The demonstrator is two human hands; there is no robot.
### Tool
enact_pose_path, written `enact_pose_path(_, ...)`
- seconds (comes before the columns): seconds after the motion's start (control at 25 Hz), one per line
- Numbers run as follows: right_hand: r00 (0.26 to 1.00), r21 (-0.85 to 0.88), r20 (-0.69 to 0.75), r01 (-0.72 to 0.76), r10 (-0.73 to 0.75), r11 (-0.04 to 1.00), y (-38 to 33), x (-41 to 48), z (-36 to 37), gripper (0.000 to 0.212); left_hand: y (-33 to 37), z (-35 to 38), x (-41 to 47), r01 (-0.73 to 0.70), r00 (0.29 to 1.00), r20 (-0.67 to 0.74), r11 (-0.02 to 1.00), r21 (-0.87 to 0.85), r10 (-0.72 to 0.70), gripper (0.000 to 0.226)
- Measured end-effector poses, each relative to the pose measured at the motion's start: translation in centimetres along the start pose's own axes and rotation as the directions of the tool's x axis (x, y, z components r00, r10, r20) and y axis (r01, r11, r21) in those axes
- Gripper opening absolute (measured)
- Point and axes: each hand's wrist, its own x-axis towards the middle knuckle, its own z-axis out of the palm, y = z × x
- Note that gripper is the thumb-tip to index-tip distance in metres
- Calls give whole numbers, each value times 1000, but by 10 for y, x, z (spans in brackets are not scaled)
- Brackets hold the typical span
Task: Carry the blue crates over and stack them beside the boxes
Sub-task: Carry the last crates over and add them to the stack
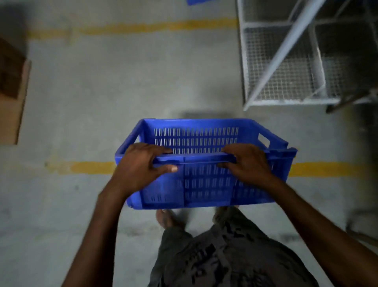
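Observation:
A blue slotted plastic crate (204,184) hangs in the air in front of my body, above the concrete floor. My left hand (141,163) grips the near rim on its left part, thumb on the outer wall. My right hand (247,163) grips the same rim further right. The crate looks empty. A corner of another blue crate (196,1) shows at the top edge. A brown cardboard box (11,90) with an open flap sits at the left edge.
A white wire-mesh cage (286,61) with a slanted metal bar stands at the upper right. Two yellow painted lines (133,27) (92,167) cross the grey floor. My bare foot (165,218) shows under the crate.

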Motion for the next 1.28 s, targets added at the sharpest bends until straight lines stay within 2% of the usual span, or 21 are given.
enact_pose_path(0.08,999,48,29,21,-23,999,-34,22,3,24,-55,-35,-56,130,982,-128,990,-54,-136,63)
enact_pose_path(0.16,996,47,34,80,-81,996,-84,59,17,36,-125,-65,-122,212,944,-191,938,-276,-270,70)
enact_pose_path(0.2,991,58,40,122,-125,991,-113,79,23,39,-154,-72,-149,197,928,-191,858,-474,-319,74)
enact_pose_path(0.28,973,109,90,205,-215,973,-180,121,45,40,-199,-78,-193,108,854,-287,687,-719,-435,81)
enact_pose_path(0.36,942,79,154,290,-299,954,-267,161,76,41,-235,-91,-218,40,709,-359,544,-838,-607,79)
enact_pose_path(0.4,919,56,192,340,-344,939,-311,178,93,44,-246,-101,-223,38,604,-401,528,-848,-689,74)
enact_pose_path(0.44,889,82,252,373,-381,924,-360,191,109,45,-260,-113,-226,87,489,-453,558,-825,-746,72)
enact_pose_path(0.48,860,157,307,377,-408,913,-405,197,125,44,-271,-124,-225,192,402,-499,603,-774,-768,72)
enact_pose_path(0.52,813,246,373,377,-446,893,-451,200,144,47,-285,-137,-224,320,334,-527,620,-716,-781,72)
enact_pose_path(0.6,687,337,496,412,-532,846,-528,194,180,53,-308,-163,-224,556,228,-549,570,-604,-804,71)
enact_pose_path(0.68,648,264,466,549,-603,793,-582,207,217,47,-342,-187,-235,659,193,-578,541,-522,-793,70)
enact_pose_path(0.72,645,212,439,602,-625,770,-608,220,236,40,-365,-198,-247,680,220,-592,557,-476,-775,70)
enact_pose_path(0.8,583,224,456,656,-673,720,-649,254,272,37,-413,-211,-280,684,358,-583,630,-367,-729,74)
enact_pose_path(0.84,537,287,487,647,-689,707,-670,271,291,34,-441,-215,-303,674,430,-552,661,-332,-715,76)
enact_pose_path(0.88,504,365,504,612,-701,702,-689,285,309,29,-469,-216,-331,680,468,-526,670,-299,-710,77)
enact_pose_path(0.92,478,434,507,578,-717,691,-710,300,326,24,-500,-215,-366,728,451,-507,631,-268,-735,79)
enact_pose_path(0.96,469,474,515,542,-718,694,-728,312,342,22,-527,-210,-402,801,378,-495,544,-248,-782,85)
enact_pose_path(1.04,440,478,548,533,-711,698,-763,335,373,22,-572,-193,-466,912,186,-469,330,-245,-863,98)
enact_pose_path(1.08,420,458,560,562,-714,689,-781,345,388,23,-587,-182,-485,930,133,-437,264,-255,-889,102)
enact_pose_path(1.2,318,345,597,727,-736,594,-844,364,432,37,-620,-155,-503,875,8,-378,190,-446,-926,105)
enact_pose_path(1.28,303,223,657,797,-690,562,-887,374,459,62,-649,-149,-511,833,-66,-401,171,-526,-914,100)
